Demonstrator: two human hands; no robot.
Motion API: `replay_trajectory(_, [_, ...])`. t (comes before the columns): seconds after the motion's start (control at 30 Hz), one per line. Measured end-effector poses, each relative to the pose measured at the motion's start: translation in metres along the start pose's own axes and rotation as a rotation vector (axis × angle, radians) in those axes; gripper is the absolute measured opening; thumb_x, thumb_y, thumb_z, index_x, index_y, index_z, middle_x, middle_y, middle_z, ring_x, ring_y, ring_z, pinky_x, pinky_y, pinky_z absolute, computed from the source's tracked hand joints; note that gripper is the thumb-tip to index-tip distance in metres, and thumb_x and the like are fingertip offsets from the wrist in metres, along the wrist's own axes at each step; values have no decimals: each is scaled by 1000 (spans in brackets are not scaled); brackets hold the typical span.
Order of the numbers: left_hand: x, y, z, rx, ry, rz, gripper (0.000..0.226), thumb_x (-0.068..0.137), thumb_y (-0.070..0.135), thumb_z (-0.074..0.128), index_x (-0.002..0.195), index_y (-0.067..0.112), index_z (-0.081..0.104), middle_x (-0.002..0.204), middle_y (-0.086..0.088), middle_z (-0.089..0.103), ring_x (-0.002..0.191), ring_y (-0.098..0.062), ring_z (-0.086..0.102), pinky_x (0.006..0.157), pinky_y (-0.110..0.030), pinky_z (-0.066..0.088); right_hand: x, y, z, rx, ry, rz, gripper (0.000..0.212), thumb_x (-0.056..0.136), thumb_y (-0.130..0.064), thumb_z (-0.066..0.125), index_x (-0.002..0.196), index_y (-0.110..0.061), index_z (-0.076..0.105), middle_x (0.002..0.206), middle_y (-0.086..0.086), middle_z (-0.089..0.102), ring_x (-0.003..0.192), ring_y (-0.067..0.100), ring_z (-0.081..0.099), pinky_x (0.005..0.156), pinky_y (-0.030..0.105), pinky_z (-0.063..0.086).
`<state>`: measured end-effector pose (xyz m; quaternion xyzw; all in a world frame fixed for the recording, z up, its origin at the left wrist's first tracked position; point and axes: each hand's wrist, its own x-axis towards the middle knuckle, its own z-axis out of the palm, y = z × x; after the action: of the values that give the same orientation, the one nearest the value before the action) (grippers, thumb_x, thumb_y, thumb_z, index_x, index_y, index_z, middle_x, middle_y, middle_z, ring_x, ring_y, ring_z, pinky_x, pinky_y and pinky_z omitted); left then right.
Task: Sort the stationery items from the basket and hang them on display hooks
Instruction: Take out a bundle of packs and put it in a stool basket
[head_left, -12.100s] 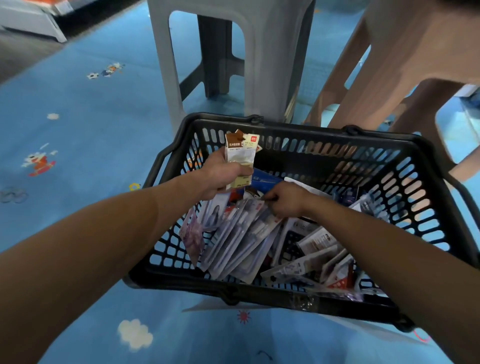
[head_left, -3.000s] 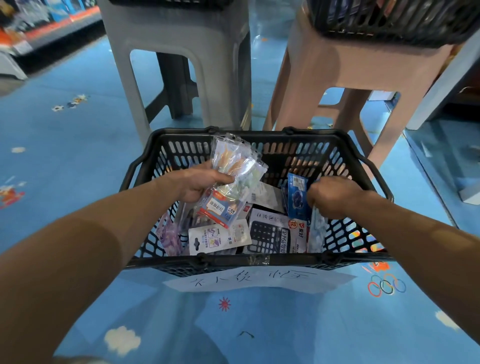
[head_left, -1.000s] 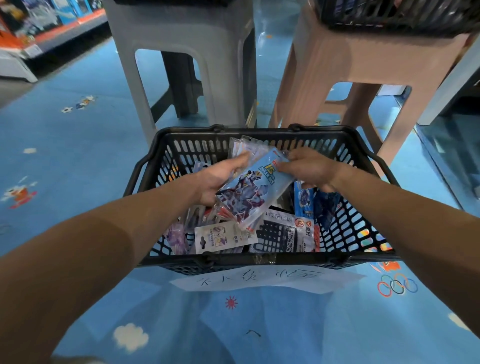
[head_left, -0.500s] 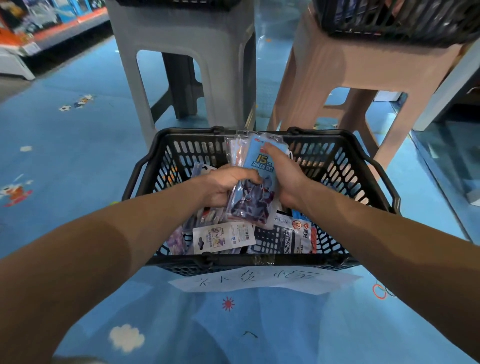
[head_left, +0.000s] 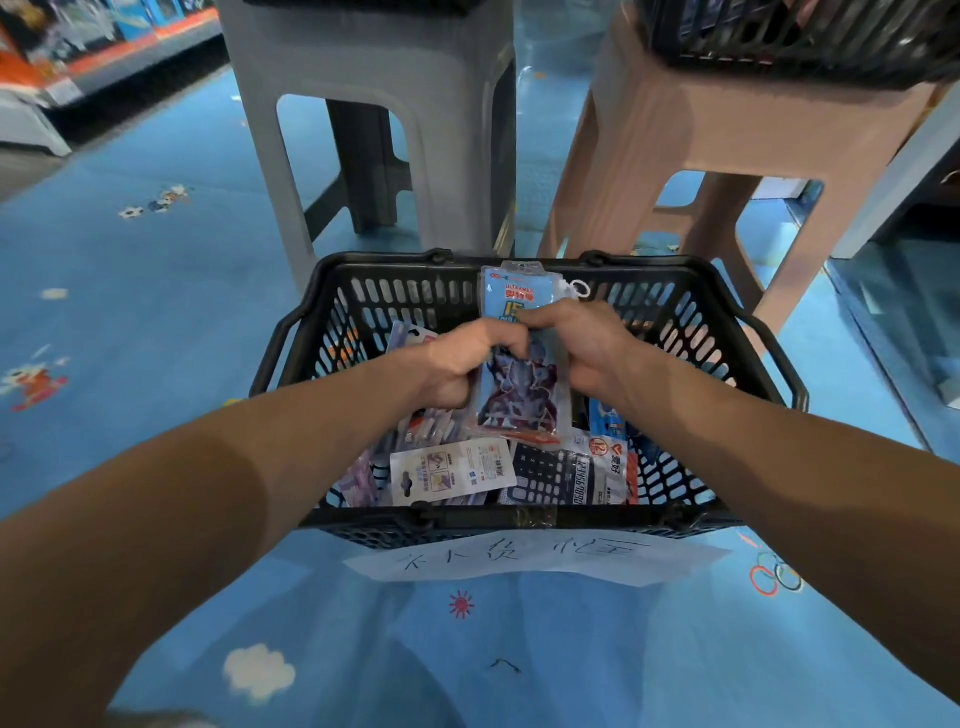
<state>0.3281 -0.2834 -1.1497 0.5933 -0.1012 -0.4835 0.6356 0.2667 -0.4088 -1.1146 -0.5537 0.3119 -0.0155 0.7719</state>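
A black plastic basket (head_left: 737, 332) sits on the blue floor, holding several packaged stationery items. Both my hands hold a stack of packs upright above it, fronted by a blue ruler set pack (head_left: 519, 384) with a cartoon figure. My left hand (head_left: 457, 364) grips the stack's left edge and my right hand (head_left: 582, 348) grips its right edge, thumb across the front. Below lie a packaged calculator (head_left: 561, 475) and a white-carded pack (head_left: 452, 470). No display hooks are in view.
A grey stool (head_left: 374, 104) and a pink stool (head_left: 727, 135) stand just behind the basket; another black basket (head_left: 800, 36) rests on the pink one. A handwritten paper label (head_left: 530, 561) hangs on the near basket wall. Store shelving (head_left: 78, 57) is far left.
My right hand brought the blue ruler pack onto the stack in my left hand. The stack now stands more upright, squared between both hands.
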Motion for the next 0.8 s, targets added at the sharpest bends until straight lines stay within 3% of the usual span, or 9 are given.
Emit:
replay_trajectory(0.1, [-1, 2, -6, 39, -16, -10, 41, 76, 26, 68, 114, 10, 65, 103, -15, 75, 90, -29, 72, 95, -46, 55, 1, -6, -6, 82, 3, -71, 35, 88, 10, 67, 122, 9, 63, 109, 23, 74, 94, 37, 76, 76, 46, 64])
replay_trajectory(0.2, [-4, 0, -17, 201, -31, -174, 53, 80, 40, 78, 126, 18, 63, 117, -9, 76, 107, -32, 73, 101, -59, 51, 6, -8, -10, 189, 38, -191, 29, 87, 9, 69, 116, 9, 66, 104, 21, 76, 88, 35, 76, 72, 47, 64])
replay_trajectory(0.3, [-7, -6, -17, 167, -73, -237, 39, 86, 15, 77, 122, 11, 64, 117, -14, 76, 106, -35, 74, 92, -50, 58, 7, -5, -7, 179, 45, -243, 27, 85, 7, 71, 112, 5, 69, 99, 19, 78, 85, 34, 77, 75, 49, 64])
replay_trajectory(0.37, [-5, -7, -12, 67, -29, -181, 27, 88, -4, 70, 114, 2, 65, 110, -19, 77, 100, -33, 76, 82, -41, 63, 6, -2, -4, 143, 57, -256, 29, 84, 3, 73, 112, -2, 70, 99, 16, 78, 87, 33, 77, 81, 52, 63])
replay_trajectory(0.43, [0, -7, -8, -7, 26, -84, 29, 86, -15, 66, 111, 1, 66, 107, -20, 76, 99, -34, 75, 85, -41, 64, 5, -1, 2, 140, 46, -277, 35, 82, -1, 75, 117, -6, 69, 103, 15, 78, 92, 34, 76, 84, 54, 62])
replay_trajectory(0.57, [5, -4, -4, -98, 139, 43, 46, 81, -19, 67, 124, -3, 64, 122, -24, 71, 113, -38, 70, 99, -49, 58, 6, -3, 6, 151, 54, -299, 42, 82, 5, 70, 123, -3, 66, 109, 19, 75, 97, 38, 75, 87, 57, 60])
replay_trajectory(0.7, [5, -4, -5, -108, 165, 95, 35, 78, -19, 67, 103, 6, 69, 98, -17, 76, 89, -30, 74, 79, -40, 63, 6, 5, 6, 50, 38, -275, 44, 81, 10, 63, 123, -2, 67, 110, 17, 76, 99, 36, 74, 88, 55, 61])
replay_trajectory(0.8, [2, -7, -5, 77, 206, 13, 38, 80, -2, 74, 116, 6, 64, 101, -16, 75, 90, -29, 73, 81, -42, 62, 4, 8, 8, -64, 35, -285, 43, 82, 8, 62, 122, -6, 68, 110, 12, 77, 101, 31, 74, 89, 52, 61])
